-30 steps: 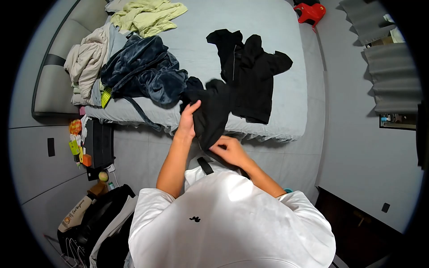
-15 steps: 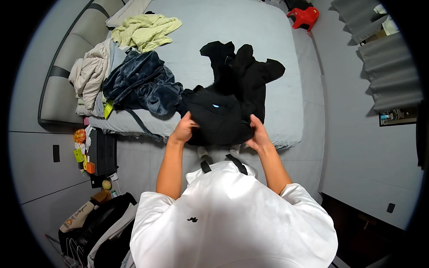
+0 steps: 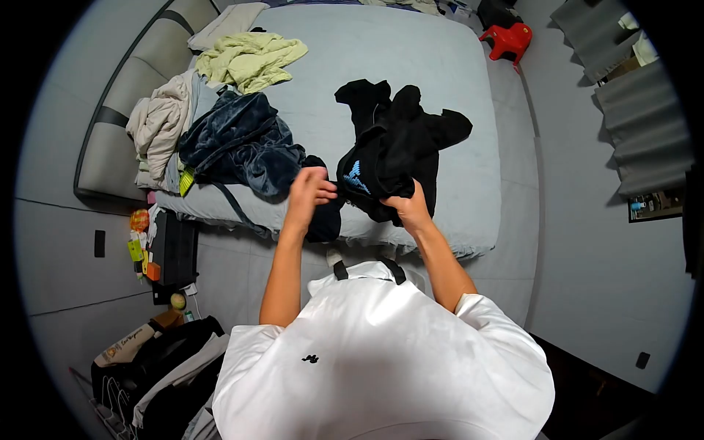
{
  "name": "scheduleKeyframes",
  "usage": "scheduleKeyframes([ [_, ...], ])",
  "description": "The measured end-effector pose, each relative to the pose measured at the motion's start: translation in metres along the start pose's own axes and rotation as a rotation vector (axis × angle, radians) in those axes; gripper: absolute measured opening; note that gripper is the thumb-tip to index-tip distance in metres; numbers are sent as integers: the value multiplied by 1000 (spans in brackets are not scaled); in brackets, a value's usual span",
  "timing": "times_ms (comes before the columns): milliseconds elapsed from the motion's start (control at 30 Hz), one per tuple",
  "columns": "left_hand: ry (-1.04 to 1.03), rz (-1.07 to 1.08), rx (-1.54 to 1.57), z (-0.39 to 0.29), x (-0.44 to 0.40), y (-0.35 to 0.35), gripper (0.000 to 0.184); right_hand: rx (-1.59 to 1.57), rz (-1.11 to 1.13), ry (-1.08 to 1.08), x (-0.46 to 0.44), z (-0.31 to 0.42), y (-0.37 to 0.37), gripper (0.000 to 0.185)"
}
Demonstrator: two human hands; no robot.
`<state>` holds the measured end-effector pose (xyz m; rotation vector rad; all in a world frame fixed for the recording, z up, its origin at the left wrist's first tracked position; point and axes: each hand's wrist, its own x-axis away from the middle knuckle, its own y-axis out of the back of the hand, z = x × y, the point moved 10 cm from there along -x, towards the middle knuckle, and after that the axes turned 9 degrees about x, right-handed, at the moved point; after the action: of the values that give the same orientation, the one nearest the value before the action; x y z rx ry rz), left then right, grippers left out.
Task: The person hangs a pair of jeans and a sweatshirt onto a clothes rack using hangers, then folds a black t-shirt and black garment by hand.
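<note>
A black garment with a blue print [image 3: 357,178] hangs bunched at the near edge of the bed, and my right hand [image 3: 411,208] grips its lower right side. More black clothing [image 3: 411,128] lies crumpled behind it on the bed; where one piece ends and the other begins is hard to tell. My left hand [image 3: 311,194] is beside the print, fingers loosely apart, holding nothing that I can see. Just below that hand, a dark cloth [image 3: 324,222] drapes over the bed edge.
On the bed [image 3: 411,44], a navy plush blanket [image 3: 246,143], a light green cloth [image 3: 253,60] and beige bedding [image 3: 158,121] lie to the left. A red stool [image 3: 506,40] stands at the far right corner. A black cabinet [image 3: 174,249] sits at lower left.
My left hand has let go of the black cloth. The right hand has moved slightly left with the black garment, whose blue print now shows more fully.
</note>
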<state>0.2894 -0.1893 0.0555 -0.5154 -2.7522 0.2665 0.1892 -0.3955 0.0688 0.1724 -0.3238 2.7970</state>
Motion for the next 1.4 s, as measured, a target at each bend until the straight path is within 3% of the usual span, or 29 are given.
scheduleKeyframes([
  [100, 8, 206, -213, 25, -11, -50, 29, 17, 38, 9, -3, -6, -2, 34],
  [200, 92, 118, 178, 31, -20, -54, 22, -2, 87, 26, 0, 4, -6, 33],
  [333, 15, 124, 689, 30, -34, -37, 19, -582, -178, -67, -9, -16, 44, 25],
  [433, 37, 112, 937, 29, -45, -15, 20, -478, -470, -37, -10, -37, 99, 14],
  [500, 52, 65, 1021, 34, -52, 3, 20, -556, -350, 66, -3, -27, 113, 19],
  [567, -66, -94, 824, 12, -47, 25, 20, -536, -315, 126, 2, -13, 124, 23],
  [667, -91, -202, 160, -12, -39, 38, 18, -399, -328, 142, 8, 10, 128, 20],
  [767, -149, -128, -133, -1, -44, 32, 17, -140, -276, 7, -3, 3, 101, 15],
  [833, -212, 32, -182, -11, -38, 8, 18, -115, -112, -1, -10, -3, 62, 14],
  [867, -209, 73, -52, -14, -34, -5, 19, -52, -42, 23, -14, -3, 42, 16],
  [900, -204, 112, 79, -20, -29, -19, 21, 10, 9, 112, -19, -3, 21, 23],
  [967, -90, 141, 232, -15, -24, -31, 24, 344, -36, 192, -23, 0, -8, 60],
  [1033, -31, 190, 326, -22, -16, -39, 27, 457, 34, 94, -28, -12, -31, 69],
  [1067, -26, 226, 343, -32, -10, -45, 27, 418, 150, -80, -41, -55, -32, 62],
  [1100, -23, 263, 359, -37, -7, -49, 27, 265, 257, -223, -33, -36, -44, 50],
  [1167, -55, 191, 426, -42, -11, -31, 25, 71, 47, -194, -47, -46, -9, 39],
  [1233, -51, 109, 466, -32, -20, -2, 26, -26, -340, -29, -47, -26, 40, 25],
  [1400, -24, 36, 715, -10, -31, -7, 25, 12, -342, -34, -36, -9, 46, 18],
])
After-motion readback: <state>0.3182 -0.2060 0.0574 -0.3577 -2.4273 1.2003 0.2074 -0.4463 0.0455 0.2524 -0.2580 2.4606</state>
